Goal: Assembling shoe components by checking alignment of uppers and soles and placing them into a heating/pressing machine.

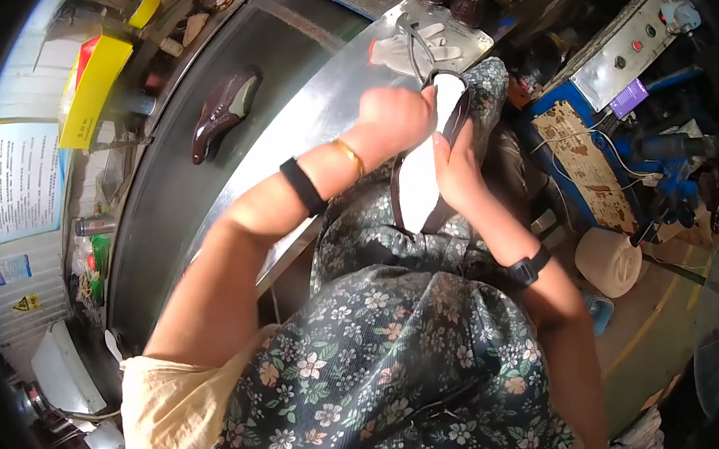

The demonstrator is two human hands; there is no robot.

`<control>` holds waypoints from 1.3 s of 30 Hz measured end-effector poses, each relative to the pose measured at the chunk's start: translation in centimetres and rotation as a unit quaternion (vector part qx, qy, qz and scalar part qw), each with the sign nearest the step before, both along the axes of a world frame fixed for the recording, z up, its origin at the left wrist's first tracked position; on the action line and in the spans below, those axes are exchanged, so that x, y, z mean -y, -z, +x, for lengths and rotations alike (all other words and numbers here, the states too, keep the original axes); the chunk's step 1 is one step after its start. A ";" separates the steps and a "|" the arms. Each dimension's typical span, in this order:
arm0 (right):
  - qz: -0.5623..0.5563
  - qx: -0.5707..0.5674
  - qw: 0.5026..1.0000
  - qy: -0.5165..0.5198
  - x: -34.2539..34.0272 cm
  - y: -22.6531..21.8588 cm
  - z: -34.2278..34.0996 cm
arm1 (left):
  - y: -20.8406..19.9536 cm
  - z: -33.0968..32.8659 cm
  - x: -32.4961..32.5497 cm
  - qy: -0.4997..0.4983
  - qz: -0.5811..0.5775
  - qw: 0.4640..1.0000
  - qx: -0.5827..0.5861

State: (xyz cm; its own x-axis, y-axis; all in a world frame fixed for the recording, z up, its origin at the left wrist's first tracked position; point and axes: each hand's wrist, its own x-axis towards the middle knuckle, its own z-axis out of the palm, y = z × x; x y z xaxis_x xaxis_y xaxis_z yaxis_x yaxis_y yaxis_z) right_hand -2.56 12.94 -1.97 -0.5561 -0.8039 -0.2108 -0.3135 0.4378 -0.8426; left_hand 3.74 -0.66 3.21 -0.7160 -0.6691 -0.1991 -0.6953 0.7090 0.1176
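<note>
Floral apron (382,370) nearest, left hand (395,113) fisted and right hand (457,169) gripping upturned shoe (424,179), brown shoe (225,113) on conveyor (167,201)

Yellow rectangular carton with red panel (91,89), upper left. Pale blue wall poster (15,180) below it; small blue-white label (12,269) and yellow triangular warning sticker (26,303) lower.

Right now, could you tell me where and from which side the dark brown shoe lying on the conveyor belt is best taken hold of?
Probably at the heel end of the dark brown shoe, coming from above. It lies alone on the dark belt, its opening facing up at the upper end, so fingers can hook in there. Both hands, left hand and right hand, are busy with a white-lined shoe.
</note>
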 end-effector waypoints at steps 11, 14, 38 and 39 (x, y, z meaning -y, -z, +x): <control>-0.053 0.076 0.995 -0.027 -3.8 -1.4 0.0 | 7.8 9.9 -7.5 -0.015 0.250 0.890 -0.382; 0.020 0.127 0.992 -0.018 -3.8 1.0 -4.4 | 5.6 7.1 -4.2 -0.148 0.369 0.854 -0.336; -0.229 0.254 0.937 0.075 6.2 3.3 -10.2 | 2.2 8.8 -8.0 -0.180 0.788 0.498 -0.314; -0.234 0.234 0.940 0.081 6.2 3.0 -10.8 | 2.3 8.1 -8.2 -0.162 0.784 0.487 -0.349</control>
State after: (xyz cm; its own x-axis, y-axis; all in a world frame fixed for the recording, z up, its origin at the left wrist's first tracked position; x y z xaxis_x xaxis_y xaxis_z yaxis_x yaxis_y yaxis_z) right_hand -13.37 6.69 -5.01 -0.6130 -0.7827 -0.1074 0.1777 -0.0042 -0.9841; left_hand 11.87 7.57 0.86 -0.8825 -0.1861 -0.4320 -0.1443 -0.7670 0.6252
